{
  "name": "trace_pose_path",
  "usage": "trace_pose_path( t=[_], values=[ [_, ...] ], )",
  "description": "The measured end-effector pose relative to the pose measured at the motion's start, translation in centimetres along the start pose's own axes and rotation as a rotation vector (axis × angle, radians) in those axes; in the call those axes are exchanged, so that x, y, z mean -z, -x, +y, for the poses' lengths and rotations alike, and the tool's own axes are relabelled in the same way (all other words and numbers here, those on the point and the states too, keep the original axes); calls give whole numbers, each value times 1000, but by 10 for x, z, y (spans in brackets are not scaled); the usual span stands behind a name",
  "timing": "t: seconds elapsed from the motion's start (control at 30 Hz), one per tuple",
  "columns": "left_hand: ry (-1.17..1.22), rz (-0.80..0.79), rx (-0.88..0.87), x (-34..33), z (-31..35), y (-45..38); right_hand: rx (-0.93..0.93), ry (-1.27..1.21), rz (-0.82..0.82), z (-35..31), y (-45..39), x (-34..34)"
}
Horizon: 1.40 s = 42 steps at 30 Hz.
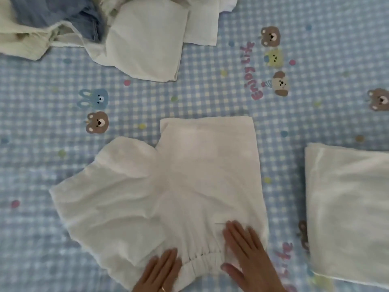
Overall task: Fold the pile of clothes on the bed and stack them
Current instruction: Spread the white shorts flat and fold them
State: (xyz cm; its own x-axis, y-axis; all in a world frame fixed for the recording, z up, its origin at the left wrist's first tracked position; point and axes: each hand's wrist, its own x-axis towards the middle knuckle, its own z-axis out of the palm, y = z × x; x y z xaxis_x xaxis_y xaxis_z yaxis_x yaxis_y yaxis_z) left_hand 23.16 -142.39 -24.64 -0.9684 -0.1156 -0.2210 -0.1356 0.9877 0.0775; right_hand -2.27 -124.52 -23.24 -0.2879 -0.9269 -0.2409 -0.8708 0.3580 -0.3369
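White shorts (168, 186) with an elastic waistband lie spread on the bed in front of me, the waistband nearest me. One leg points away, the other angles out to the left. My left hand (157, 270) lies flat on the waistband's left part, fingers apart. My right hand (248, 256) presses flat on the shorts' right side near the waistband. A folded white garment (347, 207) rests at the right. The unfolded pile (88, 24) of white, cream and blue clothes sits at the top left.
The bed sheet (210, 98) is blue-and-white checked with cartoon bears, a rabbit and pink lettering. Bare sheet lies between the shorts and the pile, and to the upper right.
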Motion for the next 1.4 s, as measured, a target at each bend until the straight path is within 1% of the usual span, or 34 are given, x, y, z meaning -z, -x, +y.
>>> trace_pose_path(
  t=[0.03,0.07,0.13,0.17,0.2,0.23,0.3,0.37,0.47,0.53,0.6,0.67,0.73,0.77,0.83,0.9,0.97,1.0,1.07,1.13,1.17,1.23,1.33,1.4],
  values=[
    [-73,-12,-32,-2,15,12,68,15,-48,0,14,-2],
    [-39,-32,-6,1,27,19,99,29,-73,3,20,-2],
    [188,-123,109,10,39,17,93,39,-106,9,19,3],
    [264,-133,151,11,38,15,88,30,-101,11,16,6],
    [326,-94,184,15,38,14,83,7,-91,11,15,8],
    [326,-75,185,22,35,12,69,-26,-72,11,16,9],
    [394,10,248,35,29,21,62,-81,-39,12,28,12],
    [371,-2,188,41,29,45,104,-79,-69,12,46,18],
    [239,-84,110,39,40,70,219,27,-191,-2,65,18],
    [197,-97,166,32,53,72,210,72,-269,-12,69,18],
    [262,-93,263,32,63,73,194,50,-244,-11,74,19],
    [369,-97,277,37,68,77,169,-22,-205,-14,73,22],
    [435,-30,291,39,60,72,137,-68,-137,-30,51,26],
    [445,-5,327,38,52,65,132,-83,-108,-43,31,24],
    [416,30,482,31,34,43,138,-83,-83,-72,-16,14],
    [367,-21,658,19,17,30,209,-17,-84,-95,-66,-1],
    [376,-102,796,7,9,38,249,107,-120,-99,-110,-11],
    [385,-110,863,3,10,47,220,165,-156,-95,-127,-12],
    [379,-62,1019,-1,12,69,125,208,-204,-81,-154,-14],
    [390,12,1118,0,11,81,32,174,-127,-78,-173,-8],
    [395,60,1136,2,7,78,17,167,-84,-83,-180,-6],
    [386,123,1093,6,-10,60,53,156,-76,-98,-195,-8],
    [363,77,927,1,-42,30,96,206,-211,-110,-212,-28],
    [366,13,898,-7,-62,27,77,236,-281,-108,-227,-39]
  ],
)
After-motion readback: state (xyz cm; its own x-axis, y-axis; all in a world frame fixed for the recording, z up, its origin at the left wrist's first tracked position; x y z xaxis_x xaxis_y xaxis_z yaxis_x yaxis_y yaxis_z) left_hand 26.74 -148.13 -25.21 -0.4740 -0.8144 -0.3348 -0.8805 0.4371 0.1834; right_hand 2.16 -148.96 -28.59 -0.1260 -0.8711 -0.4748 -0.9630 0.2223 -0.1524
